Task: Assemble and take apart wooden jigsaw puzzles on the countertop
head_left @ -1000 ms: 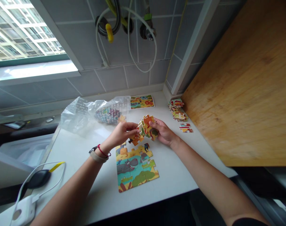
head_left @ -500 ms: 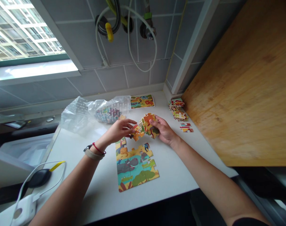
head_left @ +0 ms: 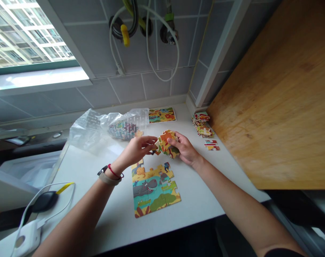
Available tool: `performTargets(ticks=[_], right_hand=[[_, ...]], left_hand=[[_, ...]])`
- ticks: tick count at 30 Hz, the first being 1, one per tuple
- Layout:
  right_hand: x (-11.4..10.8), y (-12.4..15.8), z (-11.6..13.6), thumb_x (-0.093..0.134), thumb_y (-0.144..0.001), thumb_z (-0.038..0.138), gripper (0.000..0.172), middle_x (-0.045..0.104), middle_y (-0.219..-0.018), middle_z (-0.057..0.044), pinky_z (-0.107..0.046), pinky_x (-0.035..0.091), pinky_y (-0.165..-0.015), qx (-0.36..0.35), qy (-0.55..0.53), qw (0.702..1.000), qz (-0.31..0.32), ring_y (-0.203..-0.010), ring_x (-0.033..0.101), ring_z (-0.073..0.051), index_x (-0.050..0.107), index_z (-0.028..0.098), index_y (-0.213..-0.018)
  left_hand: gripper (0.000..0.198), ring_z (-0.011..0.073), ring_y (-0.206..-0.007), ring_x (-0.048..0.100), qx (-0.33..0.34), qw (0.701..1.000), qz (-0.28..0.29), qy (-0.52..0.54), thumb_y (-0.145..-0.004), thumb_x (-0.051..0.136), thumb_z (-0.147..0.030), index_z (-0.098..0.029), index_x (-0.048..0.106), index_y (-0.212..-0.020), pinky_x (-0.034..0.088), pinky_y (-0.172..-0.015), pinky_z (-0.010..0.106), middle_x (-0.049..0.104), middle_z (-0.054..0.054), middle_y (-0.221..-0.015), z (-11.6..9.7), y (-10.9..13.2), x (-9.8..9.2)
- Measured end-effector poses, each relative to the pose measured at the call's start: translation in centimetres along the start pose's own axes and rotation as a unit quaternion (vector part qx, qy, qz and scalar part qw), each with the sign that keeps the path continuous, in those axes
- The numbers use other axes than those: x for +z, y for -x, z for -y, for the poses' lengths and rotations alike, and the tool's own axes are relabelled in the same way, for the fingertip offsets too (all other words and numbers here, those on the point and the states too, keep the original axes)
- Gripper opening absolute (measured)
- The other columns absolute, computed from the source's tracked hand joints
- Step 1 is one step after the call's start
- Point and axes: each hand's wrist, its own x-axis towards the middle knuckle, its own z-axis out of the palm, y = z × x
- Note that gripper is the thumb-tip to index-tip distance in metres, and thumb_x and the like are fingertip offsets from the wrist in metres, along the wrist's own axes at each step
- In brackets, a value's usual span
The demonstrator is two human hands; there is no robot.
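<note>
My right hand (head_left: pixel 185 148) has its fingers clamped on a cluster of cardboard jigsaw pieces (head_left: pixel 164 142), with the thumb on the upper face. The cluster sits between my two hands, just above the top of the assembled section. My left hand (head_left: pixel 137 150) is on the cluster's other side, its fingers close together and their tips at its left edge. I cannot tell whether they grip the pieces or only touch them.

Finding on progress: directly below my fingers, an assembled section (head_left: pixel 154 189) of a jungle-scene jigsaw lies flat on the white surface (head_left: pixel 205 192). The hippo, river and green bush are joined. Its upper edge is ragged and unfinished, with a narrow column of pieces standing up at the left.

Outstanding items: to the right of my right fingers is a loose stack of pieces (head_left: pixel 202 125), with a small separate group of pieces (head_left: pixel 212 145) just nearer me. Beyond my left fingers, a clear plastic bag (head_left: pixel 90 130) holds a further batch of pieces (head_left: pixel 123 130), and a single loose piece (head_left: pixel 138 133) lies at its edge. Past my fingertips, near the tiled wall, lies a printed animal picture card (head_left: pixel 161 115). The pieces in hand, stack and bag are not joined to the section.
</note>
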Motion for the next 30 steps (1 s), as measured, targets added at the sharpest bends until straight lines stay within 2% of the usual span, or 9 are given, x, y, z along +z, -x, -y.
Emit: performTargets(ticks=[4,8,11,13,16,19,21,23,30], right_hand=[[0.2,0.1,-0.2,0.096,-0.070,0.041,0.053,0.080,-0.097,-0.002,-0.025,0.060,-0.065,-0.016,0.015,1.000,0.007,-0.074,0.075,-0.016,0.070,0.021,-0.111],[0.3,0.5,-0.2,0.095,-0.072,0.042,0.052,0.080,-0.099,-0.004,-0.027,0.061,-0.071,0.027,0.024,0.997,0.062,-0.079,0.076,-0.017,0.070,0.020,-0.111],[0.5,0.6,-0.4,0.097,-0.069,0.039,0.052,0.080,-0.099,-0.004,-0.026,0.062,-0.070,0.042,0.037,0.996,0.069,-0.079,0.075,-0.016,0.072,0.020,-0.110],[0.5,0.6,-0.6,0.099,-0.067,0.038,0.053,0.080,-0.099,-0.003,-0.025,0.062,-0.071,0.043,0.035,0.997,0.057,-0.080,0.075,-0.016,0.072,0.020,-0.109],[0.4,0.4,-0.8,0.098,-0.067,0.039,0.053,0.080,-0.095,-0.003,-0.025,0.061,-0.066,0.049,0.024,0.997,0.053,-0.074,0.074,-0.015,0.071,0.019,-0.108],[0.2,0.3,-0.7,0.097,-0.069,0.040,0.050,0.079,-0.089,-0.003,-0.024,0.059,-0.060,0.045,0.009,0.998,0.051,-0.068,0.071,-0.014,0.070,0.019,-0.106],[0.1,0.2,-0.6,0.097,-0.070,0.039,0.049,0.078,-0.086,-0.002,-0.023,0.059,-0.061,0.038,0.001,0.998,0.043,-0.068,0.071,-0.014,0.070,0.019,-0.105],[0.1,0.2,-0.5,0.097,-0.070,0.039,0.050,0.079,-0.087,-0.002,-0.024,0.060,-0.063,0.034,-0.004,0.999,0.032,-0.069,0.072,-0.014,0.070,0.019,-0.106],[0.1,0.1,-0.5,0.098,-0.068,0.039,0.051,0.080,-0.088,-0.002,-0.023,0.060,-0.059,0.039,0.000,0.999,0.007,-0.066,0.073,-0.014,0.069,0.020,-0.104]], left_hand=[[0.051,0.0239,-0.099,0.078,-0.024,0.997,0.026,0.075,-0.086,0.075,-0.038,-0.012,0.072,-0.129,0.069,-0.086,0.038,0.079,0.013,-0.115,-0.3,0.0,0.5],[0.066,0.0239,-0.106,0.076,-0.038,0.990,0.095,0.092,-0.092,0.068,-0.044,-0.015,0.058,-0.150,0.067,-0.092,0.044,0.079,0.011,-0.118,-0.7,0.3,-0.4],[0.074,0.0238,-0.107,0.076,-0.015,0.993,0.119,-0.006,-0.096,0.063,-0.040,-0.024,0.038,-0.164,0.066,-0.088,0.041,0.076,0.012,-0.128,-1.1,1.2,-2.4],[0.069,0.0239,-0.105,0.077,0.021,0.986,0.086,-0.140,-0.097,0.060,-0.038,-0.024,0.040,-0.161,0.064,-0.089,0.039,0.076,0.012,-0.127,-1.2,2.0,-3.9],[0.060,0.0269,-0.109,0.075,0.016,0.940,0.072,-0.332,-0.091,0.069,-0.038,-0.023,0.054,-0.148,0.060,-0.095,0.041,0.076,0.011,-0.122,-0.7,2.9,-5.1],[0.083,0.0319,-0.120,0.069,-0.031,0.886,0.092,-0.454,-0.077,0.085,-0.031,-0.024,0.049,-0.151,0.056,-0.100,0.040,0.069,0.014,-0.134,0.6,3.3,-4.5],[0.100,0.0333,-0.120,0.068,-0.052,0.860,0.097,-0.499,-0.070,0.092,-0.028,-0.023,0.042,-0.156,0.056,-0.097,0.039,0.065,0.016,-0.137,1.4,3.2,-3.6],[0.103,0.0337,-0.118,0.068,-0.059,0.846,0.098,-0.521,-0.065,0.095,-0.028,-0.022,0.043,-0.155,0.056,-0.094,0.037,0.064,0.017,-0.134,1.9,2.8,-3.0],[0.077,0.0362,-0.116,0.066,-0.048,0.844,0.074,-0.530,-0.059,0.098,-0.033,-0.017,0.062,-0.125,0.056,-0.094,0.040,0.061,0.019,-0.127,1.8,2.1,-3.5]])
